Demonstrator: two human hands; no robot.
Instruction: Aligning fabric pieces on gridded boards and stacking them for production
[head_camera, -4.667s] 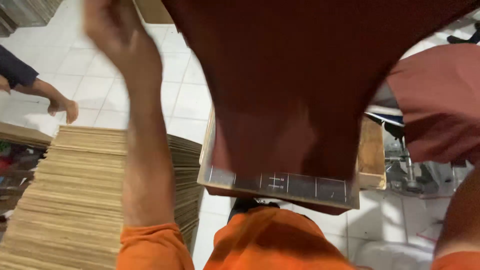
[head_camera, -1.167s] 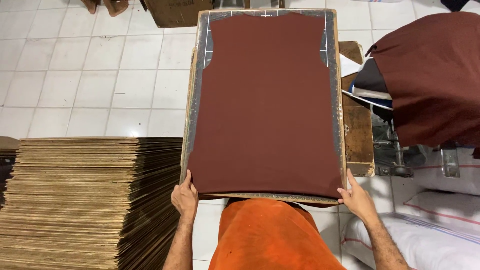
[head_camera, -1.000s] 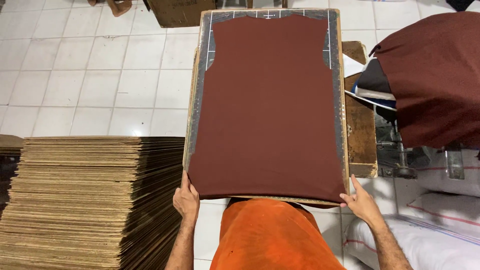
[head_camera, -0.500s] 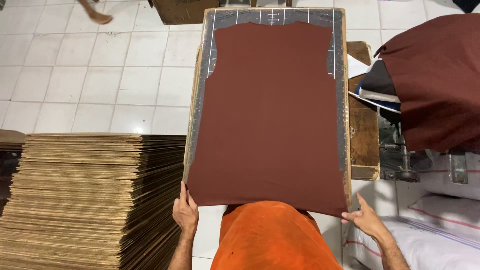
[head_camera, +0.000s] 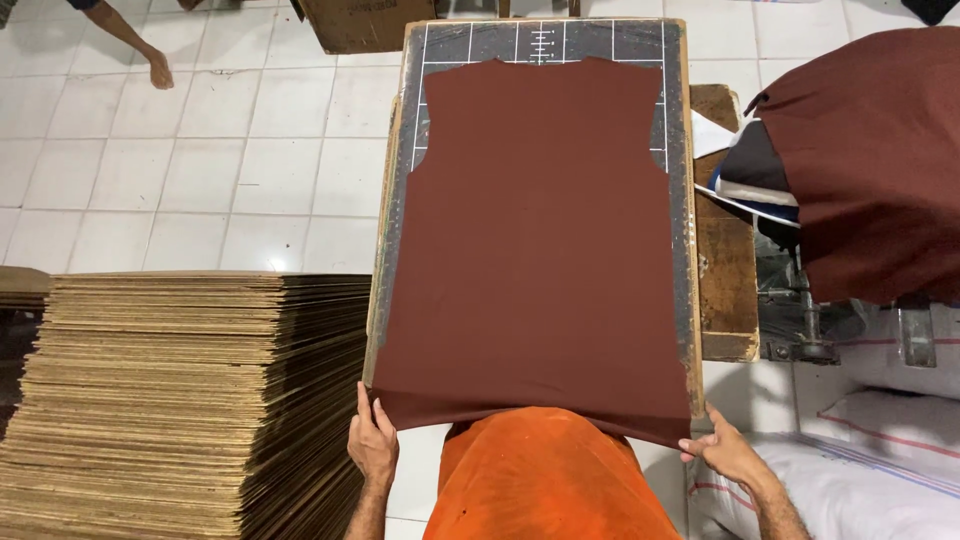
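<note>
Maroon fabric panel, cut like a sleeveless shirt body, is spread flat on the dark marked board in the centre of the frame. Its lower hem is gripped at both corners: the left hand is closed on the lower left corner, the right hand on the lower right one. The step in hand seems to be the smoothing and aligning of the cloth; an even pull on both corners is judged necessary next. Stacked cardboard sheets are seen at lower left; no container is visible
</note>
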